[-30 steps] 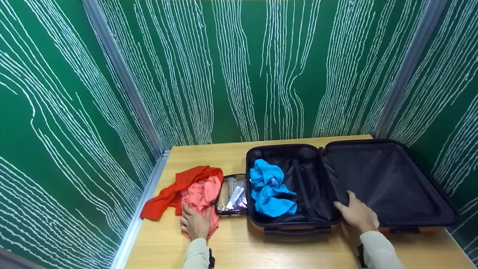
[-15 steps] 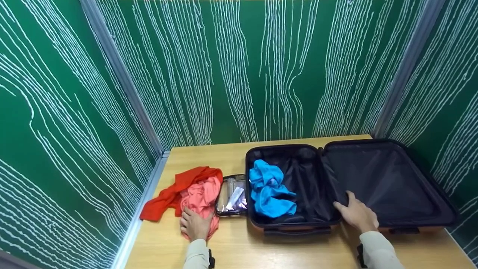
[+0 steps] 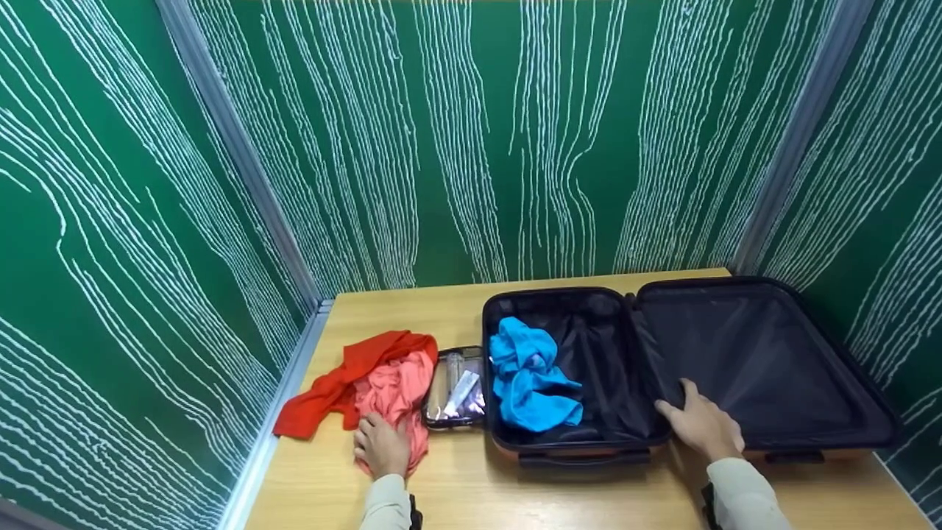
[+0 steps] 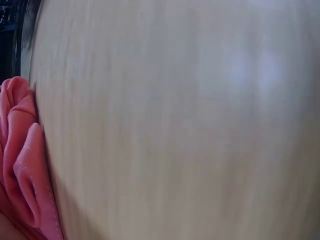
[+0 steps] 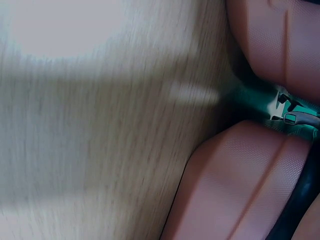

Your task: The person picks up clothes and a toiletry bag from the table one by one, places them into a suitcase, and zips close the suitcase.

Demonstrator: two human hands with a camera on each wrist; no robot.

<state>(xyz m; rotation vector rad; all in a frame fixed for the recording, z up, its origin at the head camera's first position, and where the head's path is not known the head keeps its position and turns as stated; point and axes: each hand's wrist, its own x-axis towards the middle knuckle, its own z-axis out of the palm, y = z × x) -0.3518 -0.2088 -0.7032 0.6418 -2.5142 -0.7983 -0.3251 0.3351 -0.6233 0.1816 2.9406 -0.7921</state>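
Note:
My left hand (image 3: 383,445) rests on the near end of a crumpled pink garment (image 3: 397,386), fingers slightly bent over it. In the left wrist view, folds of the pink garment (image 4: 22,165) fill the left edge. A red garment (image 3: 360,368) lies partly under the pink one. My right hand (image 3: 703,427) rests at the near end of the hinge side of an opened suitcase (image 3: 603,383), its fingers on the lid's edge and its thumb pointing left. Bunched blue cloth (image 3: 533,375) lies in the suitcase's left half. The right wrist view shows the suitcase's orange shell (image 5: 240,180).
A clear pouch (image 3: 456,386) with a black border and small items inside lies between the garments and the suitcase. The wooden table (image 3: 456,486) meets a green wall (image 3: 471,147) with white wavy lines at the back. More walls stand on both sides.
My left hand and the pink garment have barely shifted. The right hand and the suitcase stay in place; the whole view has moved very slightly.

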